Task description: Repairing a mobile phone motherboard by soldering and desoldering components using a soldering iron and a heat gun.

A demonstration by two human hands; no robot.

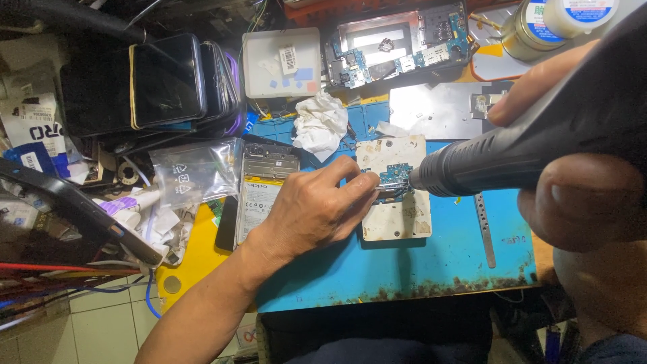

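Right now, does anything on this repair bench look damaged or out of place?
Yes. The blue work mat is charred and crumbled along its near edge. The white block under the small circuit board is brown-stained. A crumpled tissue lies among the phone parts.

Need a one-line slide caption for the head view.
Right hand aims a black hot-air gun at a small circuit board on a white block; left hand steadies the board.

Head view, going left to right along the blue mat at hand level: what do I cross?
Clear plastic bag → opened phone with battery → left hand → small circuit board → hot air gun → right hand.
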